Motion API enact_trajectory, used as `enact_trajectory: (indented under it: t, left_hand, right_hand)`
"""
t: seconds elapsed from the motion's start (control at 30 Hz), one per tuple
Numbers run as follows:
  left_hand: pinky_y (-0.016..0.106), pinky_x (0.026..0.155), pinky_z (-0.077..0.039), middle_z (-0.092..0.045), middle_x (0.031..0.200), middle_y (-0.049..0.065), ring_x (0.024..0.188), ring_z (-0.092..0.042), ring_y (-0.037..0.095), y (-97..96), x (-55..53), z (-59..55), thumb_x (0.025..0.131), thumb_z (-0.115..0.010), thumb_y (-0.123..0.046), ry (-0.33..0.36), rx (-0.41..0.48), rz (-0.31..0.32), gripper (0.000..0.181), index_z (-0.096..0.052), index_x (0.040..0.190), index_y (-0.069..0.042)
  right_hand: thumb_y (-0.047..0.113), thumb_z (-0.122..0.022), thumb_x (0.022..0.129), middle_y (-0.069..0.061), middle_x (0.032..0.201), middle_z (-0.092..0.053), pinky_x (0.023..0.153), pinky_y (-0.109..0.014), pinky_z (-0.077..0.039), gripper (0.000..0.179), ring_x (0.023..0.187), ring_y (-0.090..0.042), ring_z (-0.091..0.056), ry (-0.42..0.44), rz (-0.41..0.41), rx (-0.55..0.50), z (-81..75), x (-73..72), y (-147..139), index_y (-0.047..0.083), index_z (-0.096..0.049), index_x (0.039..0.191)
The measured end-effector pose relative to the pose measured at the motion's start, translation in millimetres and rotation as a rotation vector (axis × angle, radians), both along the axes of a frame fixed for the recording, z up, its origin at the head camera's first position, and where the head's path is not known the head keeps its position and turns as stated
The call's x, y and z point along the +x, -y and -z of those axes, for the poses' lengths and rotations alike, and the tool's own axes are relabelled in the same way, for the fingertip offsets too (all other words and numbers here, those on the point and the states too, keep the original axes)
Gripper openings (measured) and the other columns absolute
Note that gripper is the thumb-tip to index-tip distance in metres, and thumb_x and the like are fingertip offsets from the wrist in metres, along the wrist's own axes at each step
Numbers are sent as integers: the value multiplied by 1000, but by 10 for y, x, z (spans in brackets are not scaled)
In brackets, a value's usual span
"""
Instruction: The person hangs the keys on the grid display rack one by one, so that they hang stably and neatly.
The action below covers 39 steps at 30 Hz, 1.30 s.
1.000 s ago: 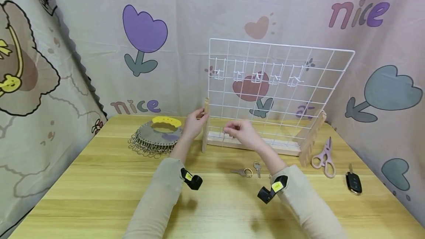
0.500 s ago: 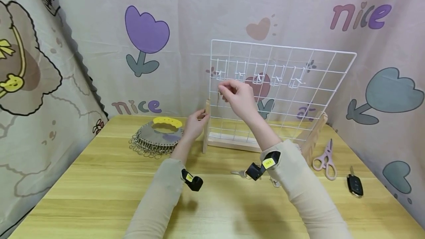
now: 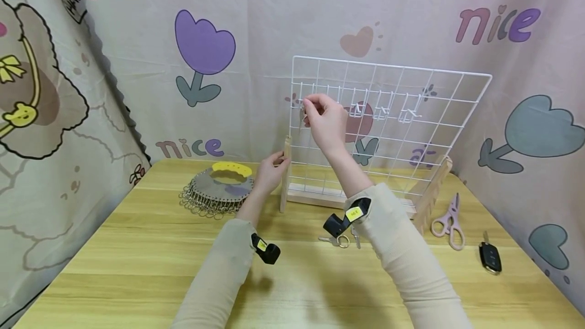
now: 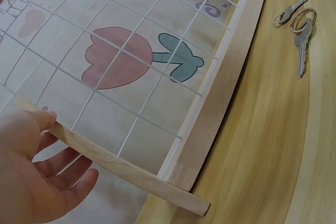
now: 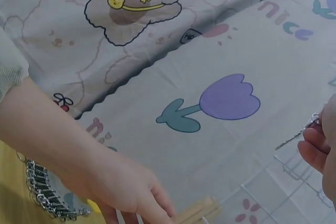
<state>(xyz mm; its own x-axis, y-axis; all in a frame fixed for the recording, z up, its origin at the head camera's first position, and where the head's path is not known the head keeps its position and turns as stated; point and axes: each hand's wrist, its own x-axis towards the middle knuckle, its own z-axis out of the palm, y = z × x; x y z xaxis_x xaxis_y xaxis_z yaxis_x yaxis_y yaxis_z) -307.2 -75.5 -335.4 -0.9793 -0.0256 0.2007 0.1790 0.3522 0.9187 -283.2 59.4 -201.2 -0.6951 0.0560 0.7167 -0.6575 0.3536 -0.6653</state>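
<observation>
White wire and pale wood make up the rack [image 3: 315, 198], to which all positions refer, read from left to right. Left of the rack lies a grey metal plate [image 3: 205, 189] with a yellow handle [image 3: 231, 168], its border fringed with small rings. At the rack's left end, the left hand [image 3: 271, 172] lightly holds the wooden upright [image 3: 284, 187] between thumb and fingers. Before the rack's upper left part, the right hand [image 3: 326, 123] pinches a key [image 3: 301, 119] narrowly at the fingertips, blade downward; whether it touches the rack is hidden. In front of the rack's base lie loose keys [image 3: 331, 240], one with a brass-coloured ring [image 3: 343, 241]. Farther right on the rack, white hooks [image 3: 408, 114] project forward. Beyond its right end lie pink scissors [image 3: 449, 222] and a black car key [image 3: 490, 257].

Likely faults: a slackened pinch would drop the key at the rack's foot; pressing hard on the wire could tip the rack, more so without the left hand's support; a low right sleeve might sweep the loose keys aside.

Clearances: the tabletop [image 3: 137, 268] before the rack gives the forearms broad room; the cloth [image 3: 269, 29] bounds the space behind it.
</observation>
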Motion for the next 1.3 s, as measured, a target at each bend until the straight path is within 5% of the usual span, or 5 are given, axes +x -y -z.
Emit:
enact_trajectory:
  t: [0.3,0.7,1.3]
  left_hand:
    - [41,93,-44,-54,125,18,114,-51,29,-4,-2,23,94,-54,-30,-3,-7,-7,50,-46,136,-3]
    - [41,94,-44,-55,125,17,114,-52,29,-3,-3,31,94,-55,-29,19,4,-12,49,-47,135,-4]
    - [41,93,-44,-57,121,17,112,-53,29,0,2,-18,94,-55,-28,4,-16,-15,48,-48,134,-3]
  right_hand:
    - [5,-58,90,-14,74,-63,53,-19,-50,14,56,-15,-57,17,24,35,74,-52,3,-5,-67,95]
    - [0,-58,89,-19,82,-66,54,-19,-51,14,55,-5,-55,156,-64,-91,314,-24,-112,-8,-64,98]
    - [0,-59,88,-21,83,-64,60,-29,-54,16,65,-19,-62,413,-114,24,1229,173,-708,-9,-62,100]
